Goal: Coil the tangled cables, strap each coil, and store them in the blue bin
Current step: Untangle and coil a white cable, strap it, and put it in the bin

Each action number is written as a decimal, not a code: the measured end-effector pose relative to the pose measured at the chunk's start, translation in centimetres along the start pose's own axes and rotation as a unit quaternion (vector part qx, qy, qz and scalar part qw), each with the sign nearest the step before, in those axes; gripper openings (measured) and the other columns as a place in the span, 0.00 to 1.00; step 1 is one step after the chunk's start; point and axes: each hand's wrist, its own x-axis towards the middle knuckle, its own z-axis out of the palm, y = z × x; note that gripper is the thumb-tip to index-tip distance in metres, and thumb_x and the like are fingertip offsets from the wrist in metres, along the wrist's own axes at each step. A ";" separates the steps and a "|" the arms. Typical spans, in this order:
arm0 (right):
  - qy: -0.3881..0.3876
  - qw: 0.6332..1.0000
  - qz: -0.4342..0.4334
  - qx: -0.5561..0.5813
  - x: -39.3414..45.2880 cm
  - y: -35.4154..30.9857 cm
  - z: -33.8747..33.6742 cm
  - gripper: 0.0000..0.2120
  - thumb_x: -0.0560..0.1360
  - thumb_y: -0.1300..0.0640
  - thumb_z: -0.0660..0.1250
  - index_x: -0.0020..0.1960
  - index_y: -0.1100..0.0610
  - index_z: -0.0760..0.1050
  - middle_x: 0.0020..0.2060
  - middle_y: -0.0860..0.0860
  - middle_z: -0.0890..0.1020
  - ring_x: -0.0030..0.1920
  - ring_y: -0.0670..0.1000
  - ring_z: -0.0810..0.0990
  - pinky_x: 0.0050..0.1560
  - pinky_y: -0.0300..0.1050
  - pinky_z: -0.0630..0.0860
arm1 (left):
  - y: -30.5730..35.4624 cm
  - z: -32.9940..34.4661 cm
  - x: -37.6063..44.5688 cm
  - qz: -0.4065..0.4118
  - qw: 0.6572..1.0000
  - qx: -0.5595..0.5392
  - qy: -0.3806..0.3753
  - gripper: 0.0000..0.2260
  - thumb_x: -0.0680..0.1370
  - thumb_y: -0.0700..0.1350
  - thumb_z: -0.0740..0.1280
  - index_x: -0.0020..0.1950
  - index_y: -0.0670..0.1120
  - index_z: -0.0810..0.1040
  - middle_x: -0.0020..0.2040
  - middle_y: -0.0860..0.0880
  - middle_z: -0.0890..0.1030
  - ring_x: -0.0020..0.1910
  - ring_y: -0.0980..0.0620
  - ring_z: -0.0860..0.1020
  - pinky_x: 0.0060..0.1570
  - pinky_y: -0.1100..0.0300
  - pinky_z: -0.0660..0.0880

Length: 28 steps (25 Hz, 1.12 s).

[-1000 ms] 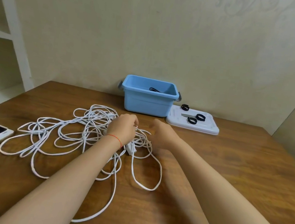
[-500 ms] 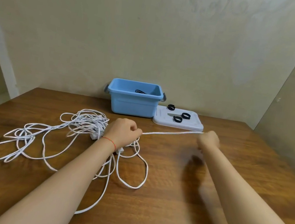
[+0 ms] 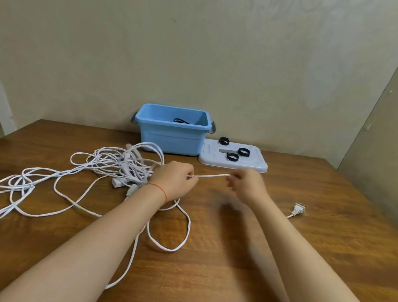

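The left hand [image 3: 175,181] keeps a closed grip on the white cable [image 3: 119,167] just in front of the blue bin [image 3: 172,131], likely anchoring the tangle. The right hand [image 3: 246,185] pinches the same strand taut beside it, probably to free a length for coiling. Straps [image 3: 233,157] wait on the lid [image 3: 254,165] right of the bin.

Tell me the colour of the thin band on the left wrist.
Red-orange: a thin string band around the left wrist, just behind the left hand. Head view, the only one.

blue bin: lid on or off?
Off. The blue bin stands open-topped; its white lid lies flat on the table beside it, with black straps on top.
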 end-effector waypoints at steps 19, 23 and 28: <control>0.283 0.929 0.149 0.184 1.8 3.2 -0.6 0.08 0.81 0.59 0.60 0.54 0.59 0.77 0.48 0.55 0.82 0.49 0.58 0.79 0.52 0.49 0.74 | -4.5 4.7 0.4 -0.096 0.991 0.033 0.092 0.17 0.74 0.66 0.65 0.56 0.57 0.79 0.59 0.54 0.75 0.65 0.51 0.68 0.69 0.43 0.57; 0.085 0.980 0.058 0.171 0.4 2.0 3.1 0.17 0.74 0.65 0.58 0.55 0.51 0.79 0.33 0.53 0.83 0.33 0.53 0.82 0.41 0.48 0.81 | -4.3 5.3 0.6 -0.072 0.991 0.017 0.108 0.11 0.77 0.62 0.65 0.50 0.57 0.80 0.55 0.55 0.76 0.62 0.52 0.69 0.62 0.48 0.61; -0.124 0.979 -0.160 -0.021 -1.8 -2.4 6.5 0.14 0.80 0.53 0.63 0.65 0.43 0.75 0.40 0.43 0.79 0.42 0.47 0.77 0.45 0.45 0.76 | -4.8 5.1 0.6 -0.028 0.996 -0.012 0.084 0.09 0.75 0.61 0.68 0.51 0.59 0.79 0.56 0.57 0.74 0.63 0.54 0.67 0.61 0.50 0.61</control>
